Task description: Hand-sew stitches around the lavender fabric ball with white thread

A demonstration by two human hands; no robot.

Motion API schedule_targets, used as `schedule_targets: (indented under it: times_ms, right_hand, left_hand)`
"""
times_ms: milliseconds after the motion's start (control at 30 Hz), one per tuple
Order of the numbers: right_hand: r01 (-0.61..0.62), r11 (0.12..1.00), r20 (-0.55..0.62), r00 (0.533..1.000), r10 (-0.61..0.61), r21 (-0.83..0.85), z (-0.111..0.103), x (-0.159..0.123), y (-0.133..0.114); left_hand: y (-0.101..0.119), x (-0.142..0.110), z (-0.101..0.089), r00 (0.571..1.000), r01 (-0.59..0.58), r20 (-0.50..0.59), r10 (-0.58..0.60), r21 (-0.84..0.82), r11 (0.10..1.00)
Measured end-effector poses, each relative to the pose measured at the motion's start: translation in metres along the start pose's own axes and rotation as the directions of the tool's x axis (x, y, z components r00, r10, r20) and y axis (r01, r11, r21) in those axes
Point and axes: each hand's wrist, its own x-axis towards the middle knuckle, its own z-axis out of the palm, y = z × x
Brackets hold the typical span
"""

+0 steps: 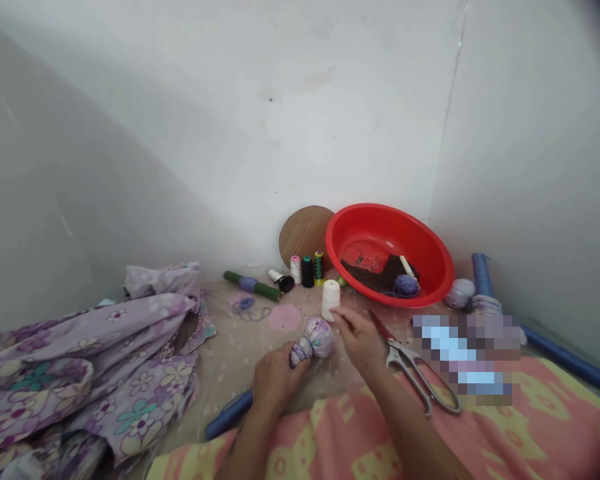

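Left side: crumpled purple floral fabric (pixel 145 347)
Back: round brown cardboard disc (pixel 303 233), behind three upright multicoloured thread spools (pixel 307 272)
Left of spools: green cylindrical tube (pixel 267 291)
Right of disc: tilted round red plastic basin (pixel 430 247)
In basin: round purple yarn ball (pixel 407 285)
Before spools: white thread cone (pixel 331 297)
Before basin: long silver-handled metal scissors (pixel 397 345), partly on pink-and-yellow patterned cloth (pixel 350 433)
Nearest edge: patterned cloth

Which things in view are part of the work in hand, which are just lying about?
Likely in use:
- round-headed floral cloth bundle, in left hand
- white thread cone, by right hand

Likely lying about:
- red plastic basin
- large metal scissors
- brown cardboard disc
- green tube wound with purple yarn
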Motion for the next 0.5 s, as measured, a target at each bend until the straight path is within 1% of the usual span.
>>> schedule_targets:
  times_ms: [33,100,167,233,300,367,433,500]
  right_hand:
    - [0.052,0.998,0.122,0.992,-0.046,-0.047,0.003,-0.003,-0.004]
    - [0.143,0.979,0.285,0.954,-0.097,-0.146,0.009,-0.008,-0.011]
    - [0.224,0.941,0.386,0.916,-0.115,-0.253,0.014,-0.011,-0.013]
    - [0.284,0.893,0.463,0.881,-0.100,-0.348,0.021,-0.012,-0.013]
    - [0.313,0.852,0.512,0.857,-0.062,-0.420,0.026,-0.011,-0.010]
    - [0.322,0.829,0.533,0.845,-0.035,-0.457,0.030,-0.010,-0.007]
    - [0.316,0.829,0.526,0.850,-0.031,-0.462,0.031,-0.010,-0.005]
    - [0.289,0.851,0.477,0.877,-0.052,-0.439,0.031,-0.011,-0.002]
  left_hand:
    - [0.000,0.000,0.000,1.000,-0.005,-0.003,0.005,0.002,1.000]
    - [0.001,0.000,-0.001,1.000,-0.014,-0.013,0.014,0.009,1.000]
    - [0.001,0.000,-0.001,1.000,-0.014,-0.027,0.015,0.023,1.000]
    - [0.002,0.000,-0.001,0.999,-0.014,-0.036,0.015,0.034,0.999]
    - [0.002,0.000,-0.001,0.999,-0.016,-0.038,0.018,0.038,0.999]
    - [0.002,0.000,-0.002,0.999,-0.020,-0.031,0.021,0.039,0.999]
    - [0.003,0.000,-0.002,1.000,-0.016,-0.017,0.017,0.037,0.999]
    - [0.004,-0.001,-0.003,1.000,-0.007,-0.003,0.007,0.028,1.000]
